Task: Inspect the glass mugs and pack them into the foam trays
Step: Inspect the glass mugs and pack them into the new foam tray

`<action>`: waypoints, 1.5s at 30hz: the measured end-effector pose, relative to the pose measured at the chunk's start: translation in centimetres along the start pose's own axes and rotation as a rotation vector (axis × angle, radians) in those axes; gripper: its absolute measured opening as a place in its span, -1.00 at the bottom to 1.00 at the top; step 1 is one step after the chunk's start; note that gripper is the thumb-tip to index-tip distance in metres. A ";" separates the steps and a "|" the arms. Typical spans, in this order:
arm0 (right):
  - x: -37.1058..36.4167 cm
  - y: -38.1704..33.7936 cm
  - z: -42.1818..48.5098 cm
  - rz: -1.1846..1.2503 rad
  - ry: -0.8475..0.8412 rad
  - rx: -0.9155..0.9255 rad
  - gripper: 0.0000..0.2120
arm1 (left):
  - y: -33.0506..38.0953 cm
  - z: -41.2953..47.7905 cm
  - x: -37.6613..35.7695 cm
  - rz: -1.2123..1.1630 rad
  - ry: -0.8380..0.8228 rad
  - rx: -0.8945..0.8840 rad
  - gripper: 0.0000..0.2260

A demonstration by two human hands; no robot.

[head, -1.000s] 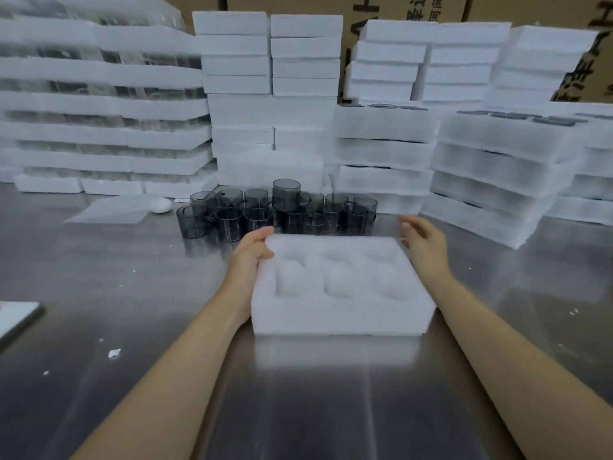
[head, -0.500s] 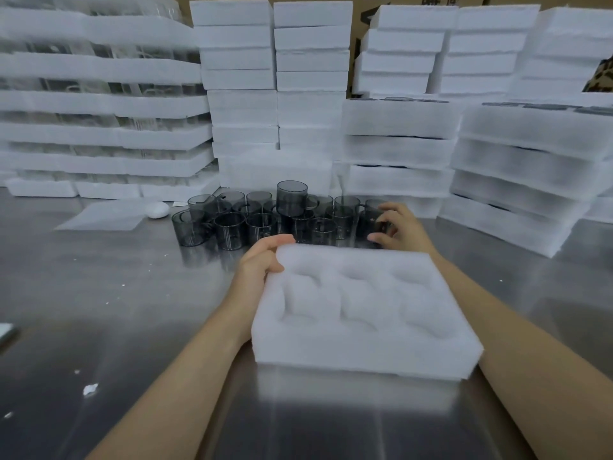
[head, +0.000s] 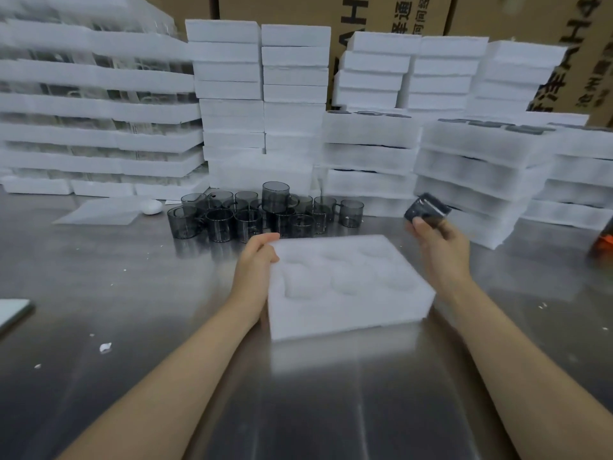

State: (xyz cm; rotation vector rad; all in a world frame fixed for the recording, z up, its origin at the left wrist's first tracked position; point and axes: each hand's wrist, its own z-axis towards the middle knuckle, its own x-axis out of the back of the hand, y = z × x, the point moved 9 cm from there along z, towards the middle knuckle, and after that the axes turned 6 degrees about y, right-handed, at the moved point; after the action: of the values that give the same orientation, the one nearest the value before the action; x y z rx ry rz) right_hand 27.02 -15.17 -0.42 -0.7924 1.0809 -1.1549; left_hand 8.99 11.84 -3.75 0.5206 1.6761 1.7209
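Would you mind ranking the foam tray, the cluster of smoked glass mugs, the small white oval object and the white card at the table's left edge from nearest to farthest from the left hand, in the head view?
1. Foam tray: in the grip of the left hand, at its near-left corner.
2. Cluster of glass mugs: just beyond the hand.
3. White oval object: farther back and left.
4. White card: far left table edge.
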 end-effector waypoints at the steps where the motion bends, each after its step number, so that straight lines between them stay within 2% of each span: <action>1: -0.2 -2.3 -0.4 -0.011 0.010 0.059 -0.91 | 0.1 -0.4 -0.2 0.046 0.016 -0.033 -0.74; 5: -4.2 -10.2 -3.9 -0.043 0.040 0.321 -0.57 | -0.1 -1.2 -1.2 0.195 0.011 -0.097 -0.73; 8: -9.4 -9.6 -8.3 -0.409 -0.106 0.482 -0.33 | 0.3 -1.2 -1.2 0.206 0.012 -0.110 -0.71; 11: -12.9 -7.1 -11.1 -0.809 -0.295 0.672 -0.45 | 1.0 -1.3 -1.2 0.209 -0.010 -0.175 -0.69; 15: -12.8 -6.9 -10.8 -0.807 -0.292 0.741 -0.47 | 2.3 -1.4 -1.7 0.224 -0.062 -0.317 -0.61; 19: -13.0 -5.6 -10.3 -0.691 -0.380 0.657 -0.41 | 3.1 -1.7 -2.2 0.218 -0.130 -0.418 -0.54; 24: -13.8 -4.7 -10.0 -0.500 -0.502 0.599 -0.43 | 3.1 -1.4 -2.3 0.195 -0.131 -0.424 -0.50; 28: -14.0 -4.1 -10.1 -0.568 -0.531 0.571 -0.46 | 3.2 -1.5 -2.0 0.212 -0.095 -0.419 -0.56; 32: -14.0 -3.1 -9.9 -0.612 -0.570 0.489 -0.44 | 2.2 -1.3 -1.5 0.384 -0.036 -0.384 -0.68; 34: -13.9 -2.8 -9.8 -0.641 -0.567 0.464 -0.43 | 1.5 -1.1 -1.4 0.397 -0.021 -0.325 -0.74; 38: -13.8 -3.2 -9.8 -0.681 -0.533 0.471 -0.57 | 1.0 -0.9 -1.5 0.364 -0.027 -0.280 -0.73; 42: -13.6 -3.2 -9.7 -0.728 -0.534 0.436 -0.52 | 1.2 -0.9 -1.5 0.306 -0.035 -0.283 -0.72; 45: -13.7 -3.0 -9.6 -0.678 -0.572 0.394 -0.59 | 1.1 -0.7 -1.6 0.303 -0.060 -0.294 -0.70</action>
State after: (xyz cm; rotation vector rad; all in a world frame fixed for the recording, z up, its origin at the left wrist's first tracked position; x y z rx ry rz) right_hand 16.38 -2.30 2.78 -1.1150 0.0819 -1.5060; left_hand 9.37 10.27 -2.46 0.7043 1.3205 2.1026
